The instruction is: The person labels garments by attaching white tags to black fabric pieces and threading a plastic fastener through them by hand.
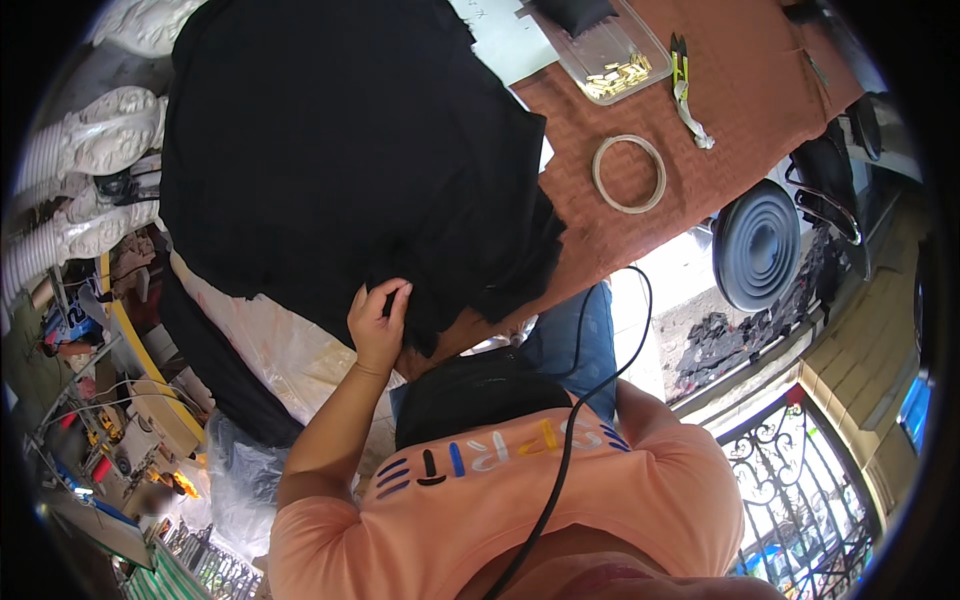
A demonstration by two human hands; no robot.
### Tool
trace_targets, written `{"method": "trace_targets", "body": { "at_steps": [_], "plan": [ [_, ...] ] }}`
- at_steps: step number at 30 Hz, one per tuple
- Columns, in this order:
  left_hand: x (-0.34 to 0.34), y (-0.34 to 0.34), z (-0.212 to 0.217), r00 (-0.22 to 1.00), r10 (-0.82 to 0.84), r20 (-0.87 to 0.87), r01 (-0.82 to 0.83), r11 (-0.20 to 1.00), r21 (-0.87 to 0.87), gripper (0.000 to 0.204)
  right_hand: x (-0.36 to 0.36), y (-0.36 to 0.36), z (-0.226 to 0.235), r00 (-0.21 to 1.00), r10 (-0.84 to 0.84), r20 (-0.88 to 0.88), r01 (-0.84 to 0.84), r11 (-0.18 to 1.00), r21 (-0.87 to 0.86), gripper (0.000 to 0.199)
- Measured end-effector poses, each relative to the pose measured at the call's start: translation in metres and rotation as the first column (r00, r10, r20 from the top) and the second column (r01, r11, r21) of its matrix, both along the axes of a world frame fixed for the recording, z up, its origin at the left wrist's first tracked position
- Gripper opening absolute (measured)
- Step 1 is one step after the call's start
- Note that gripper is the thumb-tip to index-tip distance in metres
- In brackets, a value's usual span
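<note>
My left hand (380, 322) pinches the near edge of a big heap of black fabric (340, 140), fingers closed on a fold. The fabric covers most of the brown-clothed table (640, 230) and hangs over its near edge. My forearm rises from the lower left, out of an orange short sleeve. My right hand does not show anywhere. A black pouch (480, 395) rests against my lap, just below the hand.
On the brown cloth lie a ring of tape (628, 173), a clear plastic box (640, 40) with small gold pieces, and yellow thread snips (680, 62). A black cable (612, 370) loops over my chest. Clear plastic sheeting (270, 345) hangs at the left; a grey ribbed disc (757, 243) stands right.
</note>
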State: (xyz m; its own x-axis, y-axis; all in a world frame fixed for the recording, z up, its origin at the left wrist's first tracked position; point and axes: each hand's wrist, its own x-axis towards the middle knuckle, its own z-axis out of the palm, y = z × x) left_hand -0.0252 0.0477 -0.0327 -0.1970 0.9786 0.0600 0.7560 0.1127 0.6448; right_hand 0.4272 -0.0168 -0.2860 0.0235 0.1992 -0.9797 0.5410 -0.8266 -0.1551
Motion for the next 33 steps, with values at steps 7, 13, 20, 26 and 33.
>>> {"method": "trace_targets", "body": {
  "at_steps": [7, 13, 20, 26, 33],
  "plan": [
    [-0.007, 0.002, 0.007, 0.975, -0.069, 0.211, 0.069, 0.998, 0.01, 0.012, 0.07, 0.041, 0.009, 0.99, 0.104, 0.1, -0.103, 0.995, -0.013, 0.025],
    [-0.033, -0.011, 0.048, 0.826, -0.113, 0.552, 0.149, 0.989, -0.021, 0.039, 0.13, 0.145, 0.106, 0.926, 0.115, 0.36, -0.137, 0.99, 0.036, 0.027],
    [-0.002, -0.21, 0.207, 0.156, -0.891, 0.426, 0.937, 0.27, 0.222, 0.042, -0.12, 0.024, 0.414, 0.801, 0.59, 0.096, -0.236, 0.165, 0.958, 0.03],
    [0.019, -0.284, 0.216, -0.175, -0.985, -0.007, 0.912, -0.164, 0.375, 0.022, -0.205, -0.112, 0.449, -0.34, 0.94, 0.027, -0.025, -0.038, 0.999, 0.027],
    [-0.007, -0.298, 0.248, -0.34, -0.94, -0.009, 0.871, -0.319, 0.373, 0.024, -0.24, -0.153, 0.458, -0.193, 0.979, 0.06, 0.209, -0.019, 0.978, 0.018]
  ]
}}
